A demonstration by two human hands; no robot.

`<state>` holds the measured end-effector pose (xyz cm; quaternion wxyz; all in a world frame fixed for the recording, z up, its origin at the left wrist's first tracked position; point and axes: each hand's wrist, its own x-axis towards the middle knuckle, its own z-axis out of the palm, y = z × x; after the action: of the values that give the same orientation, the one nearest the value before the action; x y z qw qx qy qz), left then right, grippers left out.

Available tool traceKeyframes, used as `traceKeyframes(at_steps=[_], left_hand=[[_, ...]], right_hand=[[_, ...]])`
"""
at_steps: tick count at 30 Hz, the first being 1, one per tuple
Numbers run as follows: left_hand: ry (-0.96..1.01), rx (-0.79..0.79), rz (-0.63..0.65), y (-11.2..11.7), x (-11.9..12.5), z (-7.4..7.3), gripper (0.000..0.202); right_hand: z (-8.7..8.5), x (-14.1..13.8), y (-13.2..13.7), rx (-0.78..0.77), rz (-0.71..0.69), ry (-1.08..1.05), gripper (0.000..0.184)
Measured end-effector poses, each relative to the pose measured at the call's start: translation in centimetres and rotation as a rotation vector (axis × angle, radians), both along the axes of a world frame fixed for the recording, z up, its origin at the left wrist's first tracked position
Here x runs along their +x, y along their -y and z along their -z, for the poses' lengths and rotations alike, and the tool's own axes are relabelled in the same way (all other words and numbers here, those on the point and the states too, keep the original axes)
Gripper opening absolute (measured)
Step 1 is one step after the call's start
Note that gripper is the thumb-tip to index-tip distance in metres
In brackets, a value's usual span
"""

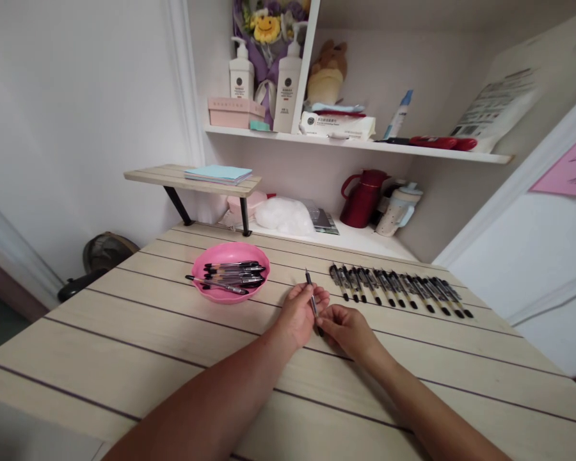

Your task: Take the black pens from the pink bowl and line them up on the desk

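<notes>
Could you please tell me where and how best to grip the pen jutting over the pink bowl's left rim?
The pen is probably best pinched by its jutting end, from the left: it lies across the rim of the pink bowl, leaving that end clear of the other pens.

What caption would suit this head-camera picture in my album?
Left hand and right hand hold a pen between a pink bowl of pens and a row of similar pens.

On the table (139,326), a bowl (221,298) with pens (235,279) sits near the back edge, a pen row (397,291) toward the back right corner.
</notes>
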<state>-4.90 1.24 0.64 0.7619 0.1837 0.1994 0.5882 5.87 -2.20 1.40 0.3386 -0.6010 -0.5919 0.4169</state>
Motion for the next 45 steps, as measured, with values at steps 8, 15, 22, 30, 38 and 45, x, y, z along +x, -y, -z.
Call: traceKeyframes(at_steps=[8,15,22,30,38,45], left_hand=[[-0.017,-0.036,-0.045,-0.5,0.0,0.5,0.023],[-0.05,-0.071,-0.007,-0.6,-0.1,0.7,0.027],[-0.076,-0.044,-0.002,-0.4,0.0,0.4,0.028],[-0.095,-0.033,0.021,-0.4,-0.1,0.5,0.028],[-0.119,-0.016,0.022,-0.4,-0.2,0.4,0.028],[-0.372,0.155,-0.115,0.5,-0.2,-0.6,0.025]], right_hand=[[-0.3,0.7,-2.2,0.21,0.056,0.363,0.015],[-1.1,2.4,-6.3,0.197,0.193,0.926,0.017],[-0.3,2.0,-7.5,0.138,0.206,0.98,0.019],[-0.3,2.2,-7.6,0.147,0.207,0.992,0.019],[-1.2,1.6,-5.7,0.162,0.207,0.952,0.019],[-1.6,0.6,-0.8,0.255,0.036,0.796,0.019]])
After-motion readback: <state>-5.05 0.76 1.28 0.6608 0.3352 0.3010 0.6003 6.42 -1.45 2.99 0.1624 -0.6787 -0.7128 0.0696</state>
